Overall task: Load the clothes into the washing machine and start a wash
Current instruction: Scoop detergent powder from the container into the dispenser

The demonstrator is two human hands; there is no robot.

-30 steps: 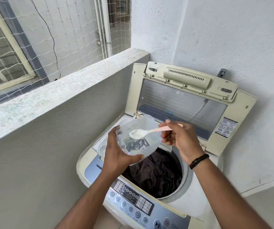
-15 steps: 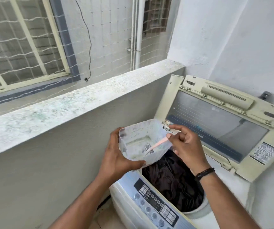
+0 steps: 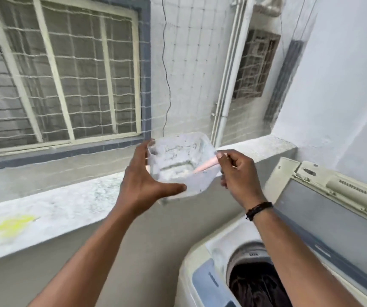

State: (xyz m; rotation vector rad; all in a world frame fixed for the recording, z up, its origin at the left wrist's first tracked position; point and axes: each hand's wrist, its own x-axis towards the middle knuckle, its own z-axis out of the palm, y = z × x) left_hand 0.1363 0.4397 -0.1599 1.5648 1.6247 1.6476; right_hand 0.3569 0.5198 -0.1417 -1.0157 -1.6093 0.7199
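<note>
Sitting lowest and nearest in the view, the washing machine (image 3: pixel 202 282) has its drum open and dark clothes (image 3: pixel 255 286) already heaped inside, so the loading part of the task looks done. Its lid (image 3: pixel 324 209) stands tilted back against the wall on the right, which keeps the opening free for whatever goes in next.

Above the machine the two forearms reach forward and up. The left hand (image 3: pixel 142 185) cups a clear plastic tub (image 3: pixel 178 165) from the side and underneath, thumb spread along the front wall and fingers curled round the far side, a hold that seems meant to keep the tub level so the pale powder in its bottom does not spill. The right hand (image 3: pixel 235 171), with a dark band (image 3: pixel 258 210) at the wrist, pinches the handle of a pink spoon (image 3: pixel 204 167) between thumb and fingertips; the spoon's bowl end lies down inside the tub, probably left there so it travels with it. The frame is blurred, so whether the spoon carries any powder is unclear.

Just beyond the tub runs the grey ledge (image 3: pixel 67 204), the likely place to set it down. Further off, behind netting, stand a barred window (image 3: pixel 63 74) and a white drainpipe (image 3: pixel 229 80).
</note>
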